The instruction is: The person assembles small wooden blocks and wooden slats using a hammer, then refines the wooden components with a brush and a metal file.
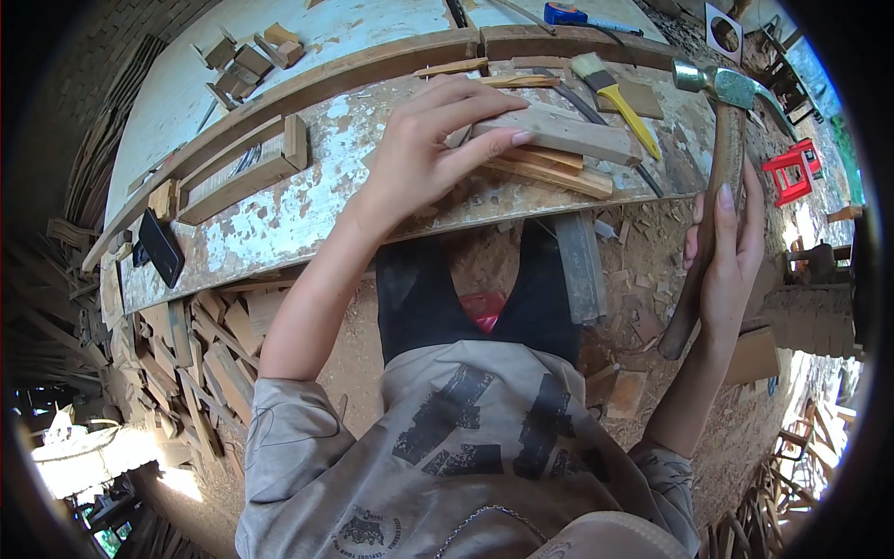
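My left hand (430, 140) lies over the near end of a greyish wooden block (582, 135) on the workbench, its thumb and fingers closed round that end. Thinner light-brown wood strips (549, 175) lie under and in front of the block at the bench edge. Off the bench's right side, my right hand (731, 247) grips a claw hammer (724, 168) by its wooden handle. The hammer stands upright in view, metal head at the top, above the bench corner. Beyond the block lies a paintbrush (622, 107) with a yellow handle.
The workbench (326, 200) has peeling pale paint and a raised wooden rail. On it are a wooden box of nails (244, 168), a phone (162, 247), small wood blocks (250, 61) and a blue tape measure (564, 13). A red tool (792, 172) lies right; scrap wood (209, 363) covers the floor.
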A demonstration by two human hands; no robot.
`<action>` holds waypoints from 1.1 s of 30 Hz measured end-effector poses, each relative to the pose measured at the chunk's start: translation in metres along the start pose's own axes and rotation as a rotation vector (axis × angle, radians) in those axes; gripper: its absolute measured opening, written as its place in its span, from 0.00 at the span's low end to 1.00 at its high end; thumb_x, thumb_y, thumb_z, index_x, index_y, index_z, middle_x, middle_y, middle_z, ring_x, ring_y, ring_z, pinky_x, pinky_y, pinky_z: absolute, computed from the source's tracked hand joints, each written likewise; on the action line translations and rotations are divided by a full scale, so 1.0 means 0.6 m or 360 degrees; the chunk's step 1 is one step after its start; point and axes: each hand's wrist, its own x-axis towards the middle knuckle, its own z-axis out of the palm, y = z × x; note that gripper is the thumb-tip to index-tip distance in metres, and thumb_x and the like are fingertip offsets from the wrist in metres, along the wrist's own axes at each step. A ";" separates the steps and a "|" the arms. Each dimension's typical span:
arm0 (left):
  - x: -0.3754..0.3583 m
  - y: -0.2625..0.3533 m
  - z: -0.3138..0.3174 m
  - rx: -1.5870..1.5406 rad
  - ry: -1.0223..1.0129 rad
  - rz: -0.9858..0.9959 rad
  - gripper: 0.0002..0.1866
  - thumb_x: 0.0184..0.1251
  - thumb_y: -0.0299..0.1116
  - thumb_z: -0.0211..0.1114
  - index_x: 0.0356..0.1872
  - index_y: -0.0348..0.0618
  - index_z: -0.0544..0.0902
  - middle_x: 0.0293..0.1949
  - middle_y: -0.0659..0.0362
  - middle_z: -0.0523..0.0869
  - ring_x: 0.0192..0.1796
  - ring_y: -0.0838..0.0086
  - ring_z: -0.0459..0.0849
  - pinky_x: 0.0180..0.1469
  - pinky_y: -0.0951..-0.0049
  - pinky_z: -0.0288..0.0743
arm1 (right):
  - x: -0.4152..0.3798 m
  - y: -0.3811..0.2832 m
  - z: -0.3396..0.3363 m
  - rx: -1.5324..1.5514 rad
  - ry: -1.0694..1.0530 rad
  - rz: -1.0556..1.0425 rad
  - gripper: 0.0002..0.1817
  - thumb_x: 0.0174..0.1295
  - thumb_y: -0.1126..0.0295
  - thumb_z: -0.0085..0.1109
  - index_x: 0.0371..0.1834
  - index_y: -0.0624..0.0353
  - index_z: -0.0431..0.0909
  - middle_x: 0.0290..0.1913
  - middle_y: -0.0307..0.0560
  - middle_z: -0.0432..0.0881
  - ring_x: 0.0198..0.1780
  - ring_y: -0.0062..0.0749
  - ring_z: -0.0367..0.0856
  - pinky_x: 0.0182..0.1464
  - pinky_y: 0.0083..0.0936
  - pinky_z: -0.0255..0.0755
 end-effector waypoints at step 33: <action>0.019 -0.015 -0.027 0.0022 -0.0171 0.0179 0.20 0.64 0.40 0.84 0.55 0.42 0.97 0.47 0.54 0.95 0.48 0.63 0.92 0.50 0.64 0.85 | -0.004 -0.059 0.031 -0.0956 -0.0528 -0.0964 0.27 0.83 0.69 0.58 0.83 0.56 0.74 0.75 0.59 0.83 0.71 0.54 0.87 0.70 0.41 0.79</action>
